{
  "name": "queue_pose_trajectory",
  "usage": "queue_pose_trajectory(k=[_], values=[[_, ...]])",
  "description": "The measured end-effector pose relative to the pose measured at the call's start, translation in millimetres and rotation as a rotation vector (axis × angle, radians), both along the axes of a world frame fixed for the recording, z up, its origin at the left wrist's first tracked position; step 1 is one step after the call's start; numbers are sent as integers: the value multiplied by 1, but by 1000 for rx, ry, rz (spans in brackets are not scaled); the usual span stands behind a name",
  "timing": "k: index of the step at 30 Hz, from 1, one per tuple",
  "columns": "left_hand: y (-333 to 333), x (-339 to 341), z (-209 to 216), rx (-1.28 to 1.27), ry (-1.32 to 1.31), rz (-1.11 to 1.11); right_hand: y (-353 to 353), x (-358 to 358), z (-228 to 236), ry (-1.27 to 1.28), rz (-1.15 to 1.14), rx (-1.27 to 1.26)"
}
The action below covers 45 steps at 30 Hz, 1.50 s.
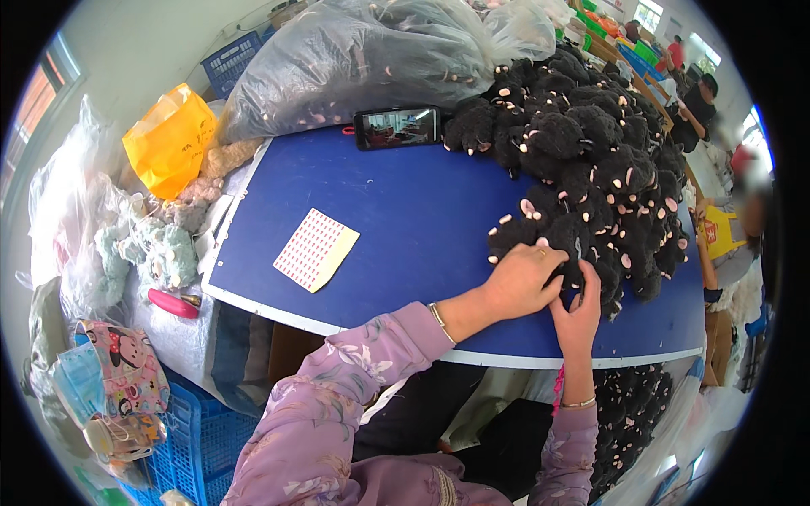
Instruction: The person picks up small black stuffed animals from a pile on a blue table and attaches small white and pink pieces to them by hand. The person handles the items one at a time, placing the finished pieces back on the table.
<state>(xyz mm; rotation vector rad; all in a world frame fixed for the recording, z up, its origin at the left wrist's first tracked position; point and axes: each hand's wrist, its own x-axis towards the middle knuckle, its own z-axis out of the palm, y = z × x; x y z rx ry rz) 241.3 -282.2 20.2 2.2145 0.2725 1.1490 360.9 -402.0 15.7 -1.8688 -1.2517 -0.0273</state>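
Both my hands are at the near edge of a heap of black plush toys (607, 160) with small pale-pink paws and ears. My left hand (521, 280) has its fingers bent onto one black plush toy (564, 229) lying on the blue table (405, 211). Close beside it, my right hand (579, 312) curls its thumb and fingers at the near side of the same toy. Black fur hides some of the fingertips. Left of my hands, a sheet of small red-and-white stickers (310, 249) with a yellow edge lies flat on the tabletop.
A phone (396, 128) leans against a large clear bag of toys (363, 67) at the back. On the left are a yellow bag (171, 139), pale-green plush (160, 253), a pink-handled tool (174, 304) and a blue crate (198, 438). Other people (699, 105) sit at the right.
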Motion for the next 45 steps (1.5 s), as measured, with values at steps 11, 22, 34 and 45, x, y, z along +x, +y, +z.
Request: queue_pose_trajectory(k=[11, 22, 34, 45], values=[[-4, -2, 2, -82, -33, 62, 9, 26, -3, 693, -62, 269], [-10, -9, 23, -269, -108, -66, -11, 21, 10, 1039, 87, 461], [-9, -7, 24, -1073, -75, -374, -12, 2, 44, 584, -55, 162], [-9, 3, 11, -1182, -260, -448, -30, 28, 47, 654, -81, 287]])
